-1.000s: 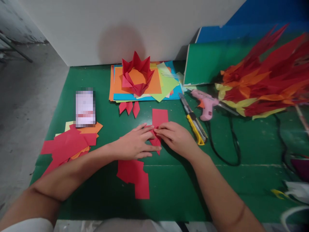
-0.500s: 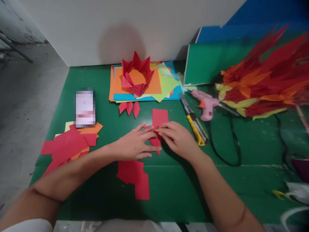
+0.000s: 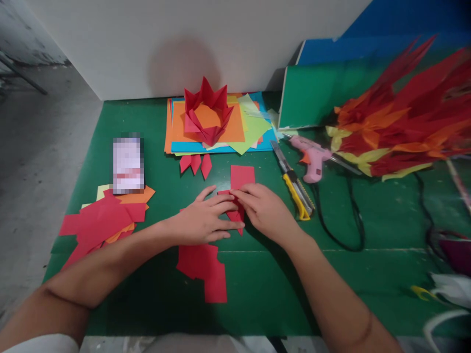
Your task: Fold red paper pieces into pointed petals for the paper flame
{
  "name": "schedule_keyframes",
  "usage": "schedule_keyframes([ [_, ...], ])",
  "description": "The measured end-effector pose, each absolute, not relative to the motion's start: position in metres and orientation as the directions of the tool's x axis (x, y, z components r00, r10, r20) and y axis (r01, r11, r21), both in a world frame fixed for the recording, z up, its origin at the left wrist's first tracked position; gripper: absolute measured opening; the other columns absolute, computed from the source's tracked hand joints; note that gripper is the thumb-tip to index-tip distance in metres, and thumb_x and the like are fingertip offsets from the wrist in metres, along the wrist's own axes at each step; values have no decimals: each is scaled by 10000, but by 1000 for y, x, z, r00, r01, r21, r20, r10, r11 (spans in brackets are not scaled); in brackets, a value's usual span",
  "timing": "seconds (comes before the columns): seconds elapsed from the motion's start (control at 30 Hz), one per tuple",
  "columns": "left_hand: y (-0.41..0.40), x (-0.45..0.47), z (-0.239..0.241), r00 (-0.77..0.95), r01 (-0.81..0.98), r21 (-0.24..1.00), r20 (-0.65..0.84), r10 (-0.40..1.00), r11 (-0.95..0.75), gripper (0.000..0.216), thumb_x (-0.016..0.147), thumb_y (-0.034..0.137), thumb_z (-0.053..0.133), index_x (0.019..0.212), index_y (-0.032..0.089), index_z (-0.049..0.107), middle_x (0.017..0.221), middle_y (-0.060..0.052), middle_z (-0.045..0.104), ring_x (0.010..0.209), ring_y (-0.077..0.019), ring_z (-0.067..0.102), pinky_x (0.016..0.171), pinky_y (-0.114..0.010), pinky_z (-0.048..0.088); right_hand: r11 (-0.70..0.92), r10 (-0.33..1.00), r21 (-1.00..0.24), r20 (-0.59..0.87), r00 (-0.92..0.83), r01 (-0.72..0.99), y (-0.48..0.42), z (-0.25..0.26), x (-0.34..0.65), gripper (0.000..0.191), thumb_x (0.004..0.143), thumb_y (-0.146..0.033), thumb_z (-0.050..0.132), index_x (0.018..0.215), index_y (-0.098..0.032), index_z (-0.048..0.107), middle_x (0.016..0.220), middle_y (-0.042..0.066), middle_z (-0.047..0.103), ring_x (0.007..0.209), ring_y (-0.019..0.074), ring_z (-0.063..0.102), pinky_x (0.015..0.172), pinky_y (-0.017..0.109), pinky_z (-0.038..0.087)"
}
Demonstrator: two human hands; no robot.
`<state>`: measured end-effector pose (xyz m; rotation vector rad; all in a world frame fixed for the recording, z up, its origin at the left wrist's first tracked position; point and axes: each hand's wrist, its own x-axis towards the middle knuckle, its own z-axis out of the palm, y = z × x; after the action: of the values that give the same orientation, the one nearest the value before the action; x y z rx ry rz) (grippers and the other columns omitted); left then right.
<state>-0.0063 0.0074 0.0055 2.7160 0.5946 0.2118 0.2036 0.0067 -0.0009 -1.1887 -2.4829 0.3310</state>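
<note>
Both my hands rest on a small red paper piece [image 3: 235, 214] in the middle of the green table [image 3: 265, 284]. My left hand [image 3: 200, 220] lies flat on it with fingers stretched out, pressing it down. My right hand [image 3: 263, 208] pinches the paper's upper edge with its fingertips. Most of the piece is hidden under my fingers. A red paper rectangle [image 3: 242, 176] lies just behind my hands, and more red paper sheets [image 3: 204, 267] lie just in front of my left wrist.
Behind are a red folded paper crown [image 3: 208, 115] on a stack of coloured sheets [image 3: 257, 128], three small red folded petals [image 3: 196, 164], a yellow utility knife [image 3: 296, 189], a pink glue gun [image 3: 312, 157] with black cord, a phone [image 3: 128, 164], red paper scraps [image 3: 101, 223], and a large red-orange paper flower [image 3: 401, 122].
My right hand's fingertips have shifted slightly left along the red paper's top edge. My left hand stays flat on it. The view drifted a little.
</note>
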Motion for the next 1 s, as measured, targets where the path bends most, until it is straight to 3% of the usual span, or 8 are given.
schedule_keyframes([
  [0.2, 9, -6, 6, 914, 347, 372, 73, 400, -861, 310, 932, 335, 472, 1218, 302, 588, 1258, -92, 509, 1250, -223, 437, 1106, -514, 190, 630, 772, -374, 211, -599, 681, 7, 3, 208, 310, 880, -112, 430, 1112, -153, 631, 926, 111, 626, 827, 226, 542, 732, 379, 477],
  [0.7, 10, -6, 6, 923, 326, 363, 76, 376, -873, 322, 947, 334, 440, 1237, 288, 572, 1278, -101, 509, 1279, -225, 403, 1070, -455, 245, 639, 769, -357, 289, -570, 681, 10, 6, 228, 284, 834, -79, 447, 871, -195, 704, 821, 78, 645, 764, 209, 545, 657, 353, 470],
  [0.93, 10, -7, 2, 915, 299, 365, 155, 374, -882, 312, 950, 334, 433, 1221, 270, 572, 1236, -98, 547, 1216, -214, 470, 1085, -488, 199, 662, 748, -390, 299, -592, 640, 7, 0, 216, 283, 865, -115, 462, 1079, -145, 643, 945, 114, 638, 833, 220, 539, 736, 384, 479],
  [1.0, 12, -7, 1, 870, 335, 392, 221, 442, -857, 298, 953, 310, 425, 1197, 240, 581, 1208, -88, 580, 1165, -194, 511, 1088, -478, 205, 663, 744, -411, 277, -607, 625, 7, -1, 215, 271, 881, -134, 464, 1088, -151, 639, 948, 115, 639, 843, 220, 540, 741, 386, 479],
])
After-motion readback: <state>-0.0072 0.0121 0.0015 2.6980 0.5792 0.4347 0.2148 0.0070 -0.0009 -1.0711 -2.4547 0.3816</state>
